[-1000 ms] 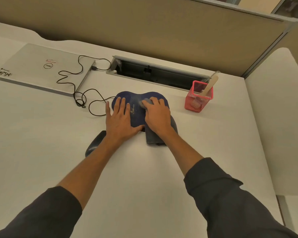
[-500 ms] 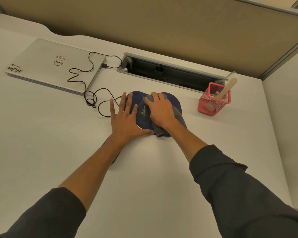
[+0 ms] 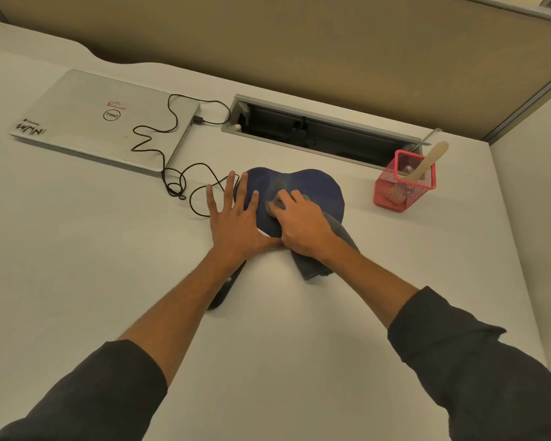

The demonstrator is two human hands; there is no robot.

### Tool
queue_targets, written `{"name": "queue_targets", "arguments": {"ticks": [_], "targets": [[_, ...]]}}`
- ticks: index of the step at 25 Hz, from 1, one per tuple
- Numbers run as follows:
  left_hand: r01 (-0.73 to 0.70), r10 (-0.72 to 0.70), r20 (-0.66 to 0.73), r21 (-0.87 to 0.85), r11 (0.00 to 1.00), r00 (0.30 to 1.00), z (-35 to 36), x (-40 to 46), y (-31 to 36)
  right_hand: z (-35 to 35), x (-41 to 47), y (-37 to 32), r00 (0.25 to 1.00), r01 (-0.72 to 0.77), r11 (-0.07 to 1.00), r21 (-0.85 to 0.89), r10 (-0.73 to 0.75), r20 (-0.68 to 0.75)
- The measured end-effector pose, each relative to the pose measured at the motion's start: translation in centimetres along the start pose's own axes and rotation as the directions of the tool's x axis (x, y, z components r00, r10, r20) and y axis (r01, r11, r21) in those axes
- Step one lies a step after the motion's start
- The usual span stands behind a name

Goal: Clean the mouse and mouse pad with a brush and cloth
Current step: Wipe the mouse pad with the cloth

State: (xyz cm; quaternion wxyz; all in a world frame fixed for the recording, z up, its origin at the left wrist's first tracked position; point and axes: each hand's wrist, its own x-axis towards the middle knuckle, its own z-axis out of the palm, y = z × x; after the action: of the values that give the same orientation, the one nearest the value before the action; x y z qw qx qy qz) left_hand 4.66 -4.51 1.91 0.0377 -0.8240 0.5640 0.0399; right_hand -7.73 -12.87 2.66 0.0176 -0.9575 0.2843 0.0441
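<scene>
1. While my left hand [image 3: 236,222] lies flat and spread, pinning the blue mouse pad [image 3: 303,192] to the worktop [image 3: 109,265], my right hand [image 3: 303,222] presses the grey cloth [image 3: 331,246] onto it.
2. The black mouse [image 3: 226,289] sits beneath my left forearm.

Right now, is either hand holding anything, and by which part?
The right hand grips the grey cloth by its front end, pressing it onto the mouse pad. The left hand holds nothing; it lies flat on the pad's edge.
</scene>
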Motion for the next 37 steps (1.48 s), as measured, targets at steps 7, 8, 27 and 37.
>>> {"name": "queue_targets", "arguments": {"ticks": [7,8,27,37], "targets": [[-0.015,0.015,-0.004,-0.069,0.998,1.0,-0.2,0.4,-0.2,-1.7,3.3,3.6,0.99,-0.135,0.981,0.142,0.139,-0.018],[-0.019,0.019,-0.002,-0.068,0.997,1.0,-0.3,0.7,-0.3,-1.2,3.7,3.1,0.986,-0.162,0.984,0.08,0.165,-0.026],[-0.114,0.111,0.148,0.014,0.993,0.983,-1.6,2.2,-2.1,-0.3,3.2,0.6,0.987,-0.161,0.982,-0.096,0.158,-0.038],[-0.159,0.151,0.168,0.033,0.987,0.974,-2.5,3.1,-2.3,-3.0,5.5,3.5,0.99,-0.121,0.987,0.101,0.127,-0.06]]}}
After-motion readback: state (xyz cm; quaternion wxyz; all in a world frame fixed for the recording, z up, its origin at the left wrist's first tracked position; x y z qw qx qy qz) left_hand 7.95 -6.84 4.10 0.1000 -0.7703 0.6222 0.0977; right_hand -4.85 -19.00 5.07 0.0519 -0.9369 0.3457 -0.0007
